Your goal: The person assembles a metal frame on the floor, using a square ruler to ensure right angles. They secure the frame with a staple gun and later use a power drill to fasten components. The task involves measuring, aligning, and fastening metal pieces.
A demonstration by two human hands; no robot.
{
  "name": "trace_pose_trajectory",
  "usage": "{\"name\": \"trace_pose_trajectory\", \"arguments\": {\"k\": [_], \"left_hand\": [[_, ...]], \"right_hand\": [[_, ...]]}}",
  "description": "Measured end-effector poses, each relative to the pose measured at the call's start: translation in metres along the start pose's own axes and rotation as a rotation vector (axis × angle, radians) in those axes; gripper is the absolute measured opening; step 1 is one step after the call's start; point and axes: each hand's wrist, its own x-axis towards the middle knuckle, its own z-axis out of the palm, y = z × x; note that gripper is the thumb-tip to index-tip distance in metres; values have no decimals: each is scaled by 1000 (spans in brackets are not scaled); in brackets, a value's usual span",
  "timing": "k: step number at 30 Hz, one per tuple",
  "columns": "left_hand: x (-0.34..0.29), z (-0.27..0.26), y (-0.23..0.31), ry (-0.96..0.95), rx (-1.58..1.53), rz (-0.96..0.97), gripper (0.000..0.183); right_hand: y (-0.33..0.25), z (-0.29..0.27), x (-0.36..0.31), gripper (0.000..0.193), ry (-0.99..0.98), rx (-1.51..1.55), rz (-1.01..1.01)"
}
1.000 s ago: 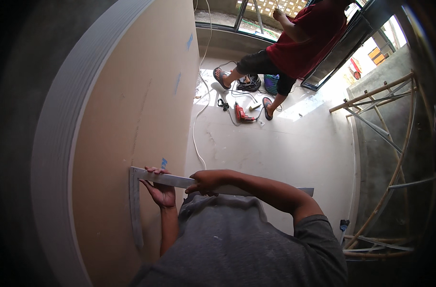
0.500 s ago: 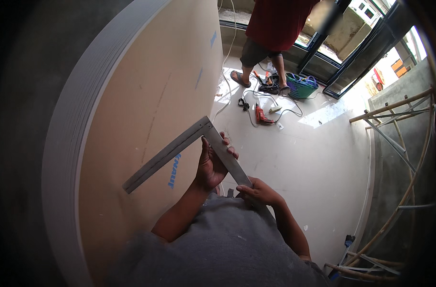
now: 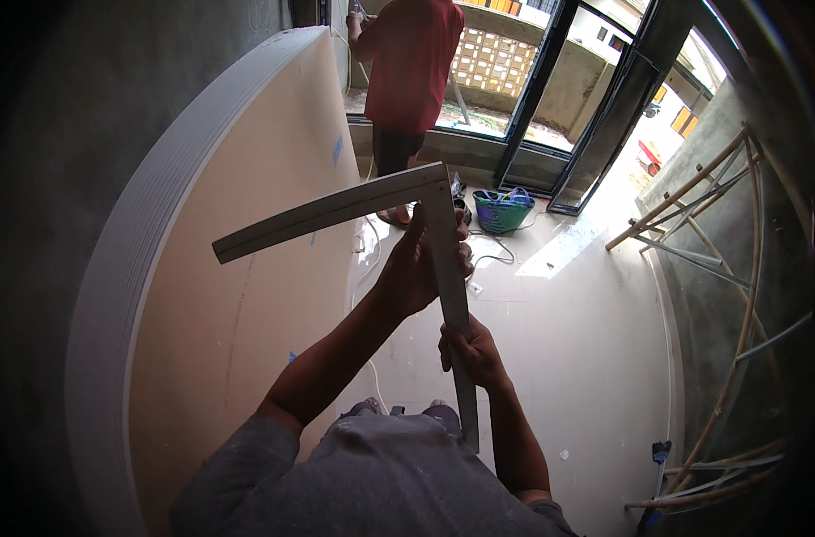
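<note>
A grey L-shaped metal channel is held up in front of me, its corner at the top and one leg pointing left. My left hand is closed around the other leg just below the corner, thumb on the near side and fingertips showing past the right edge. Lower on that same leg, my right hand grips it with the fingers wrapped round. The lower end of the channel hangs close to my shirt.
A tall stack of boards stands along my left. Ahead, a co-worker in a red shirt faces the glazed door frame. A green basket and cords lie on the floor. Scaffold frames lean at the right wall.
The view has tilted up. Both hands have raised the metal channel and turned it so its held leg is nearer upright. The co-worker now appears more upright, and the red drill is out of sight.
</note>
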Motion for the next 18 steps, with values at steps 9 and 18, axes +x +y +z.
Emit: {"name": "trace_pose_trajectory", "arguments": {"k": [9,18], "left_hand": [[31,70,24,-86,283,-176,70],[13,64,6,-38,248,-249,69]], "right_hand": [[-87,-17,33,54,264,-29,-715],[-201,-13,43,53,408,-497,-1082]]}}
